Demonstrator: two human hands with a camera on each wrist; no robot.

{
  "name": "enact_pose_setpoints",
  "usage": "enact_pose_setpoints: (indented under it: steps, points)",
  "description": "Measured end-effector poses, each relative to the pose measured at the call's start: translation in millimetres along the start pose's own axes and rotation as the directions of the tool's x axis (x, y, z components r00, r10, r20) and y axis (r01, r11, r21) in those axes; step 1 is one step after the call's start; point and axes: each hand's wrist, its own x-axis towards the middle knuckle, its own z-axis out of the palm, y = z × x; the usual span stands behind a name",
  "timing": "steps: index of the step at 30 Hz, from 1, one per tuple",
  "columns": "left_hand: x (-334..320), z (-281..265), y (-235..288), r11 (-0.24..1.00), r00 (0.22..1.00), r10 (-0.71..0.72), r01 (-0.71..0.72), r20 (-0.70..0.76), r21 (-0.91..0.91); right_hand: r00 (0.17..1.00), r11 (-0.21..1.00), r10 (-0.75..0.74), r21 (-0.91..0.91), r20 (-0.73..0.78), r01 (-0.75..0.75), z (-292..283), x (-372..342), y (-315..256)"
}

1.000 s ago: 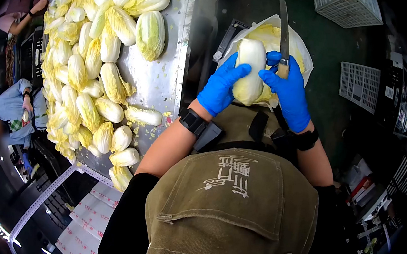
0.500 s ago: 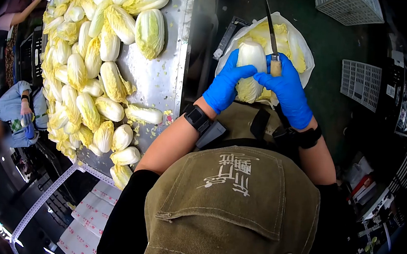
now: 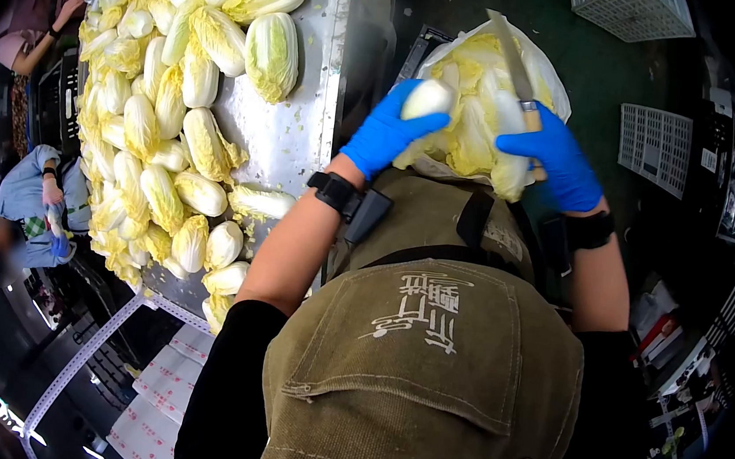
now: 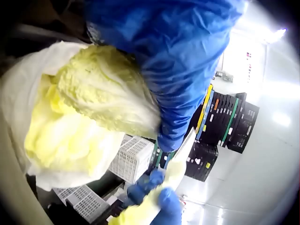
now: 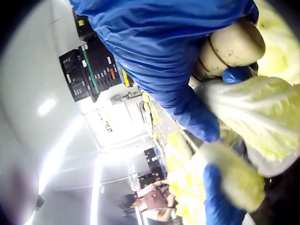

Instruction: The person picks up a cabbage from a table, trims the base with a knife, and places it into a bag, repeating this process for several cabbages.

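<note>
My blue-gloved left hand (image 3: 383, 138) grips a pale napa cabbage (image 3: 429, 100), its white base tipped up towards the head camera. The cabbage's crinkled yellow-green side (image 4: 105, 89) fills much of the left wrist view. In my gloved right hand (image 3: 564, 164) is a knife (image 3: 516, 67), blade pointing up and away. The same hand pinches a loose cabbage leaf (image 3: 510, 159) under its thumb. Up close, the right wrist view has the wooden knife handle (image 5: 234, 47) beside that leaf (image 5: 262, 110). Beneath both hands, a white bag (image 3: 552, 79) holds yellow leaves (image 3: 472, 138).
Many napa cabbages (image 3: 212, 148) are heaped on the metal table (image 3: 313, 56) to the left. White plastic crates (image 3: 654, 151) stand on the floor at right. Two other people (image 3: 43, 194) are at the table's far side. White boxes (image 3: 159, 391) are stacked lower left.
My hands have moved apart. The cabbage went left and tilted with my left hand, while my right hand moved right, holding a separate leaf along with the knife.
</note>
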Motion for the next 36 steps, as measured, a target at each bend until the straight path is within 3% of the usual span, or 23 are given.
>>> enact_pose_setpoints:
  steps: [1,2,4,7,11,14,16,19,21,23,24,27,30,33,36]
  points:
    - [-2,-9,0,0.999,0.999,-0.052,0.052,-0.004,-0.009,1.0,1.0,0.0,0.014,-0.011,0.0,-9,-1,-3]
    - [-8,-12,14,0.995,0.996,-0.082,0.083,0.024,-0.052,0.999,0.988,0.03,-0.149,-0.042,-0.035,-23,1,-2]
    - [-10,-10,18,0.999,0.998,-0.039,0.037,0.058,0.03,0.991,0.883,0.069,-0.455,-0.117,-0.115,-45,9,-1]
    - [-18,3,26,0.991,0.998,-0.018,0.009,0.067,0.134,0.958,0.836,-0.182,-0.547,-0.223,0.032,-37,17,14]
    - [-19,20,28,0.936,0.998,0.057,-0.046,-0.023,0.35,0.875,0.865,-0.432,-0.374,-0.218,0.334,41,2,-8]
    - [-21,27,42,0.894,0.997,0.066,-0.041,-0.039,0.446,0.795,0.669,-0.598,-0.612,-0.107,0.421,55,16,7]
    - [-21,27,47,0.871,0.996,0.072,-0.041,-0.046,0.49,0.81,0.792,-0.536,-0.474,-0.238,0.385,51,25,13]
    - [-25,20,37,0.929,0.991,0.124,-0.137,0.058,0.345,0.881,0.937,-0.294,-0.292,-0.371,0.191,41,24,3]
    - [-29,17,45,0.999,0.99,-0.009,0.014,0.138,-0.039,0.896,0.967,-0.147,-0.25,-0.419,0.042,23,23,-3]
    - [-29,17,51,0.887,0.969,-0.04,0.147,0.244,-0.438,0.912,0.972,-0.143,-0.227,-0.384,0.057,18,20,-3]
    - [-27,18,47,0.862,0.977,-0.007,0.114,0.213,-0.493,0.92,0.977,-0.134,-0.206,-0.369,0.059,19,17,-5]
    - [-23,17,33,0.702,0.963,-0.006,0.195,0.268,-0.685,0.96,0.989,-0.138,-0.093,-0.243,0.118,39,-4,-22]
    - [-21,21,36,0.649,0.965,-0.023,0.214,0.262,-0.73,0.945,0.956,-0.288,0.016,-0.156,0.294,65,-9,-16]
    - [-18,29,34,0.671,0.98,-0.002,0.149,0.199,-0.727,0.883,0.879,-0.442,-0.273,-0.158,0.391,65,-2,-7]
    - [-19,37,39,0.778,0.99,0.086,0.002,0.109,-0.629,0.895,0.891,-0.407,-0.293,-0.179,0.347,56,3,3]
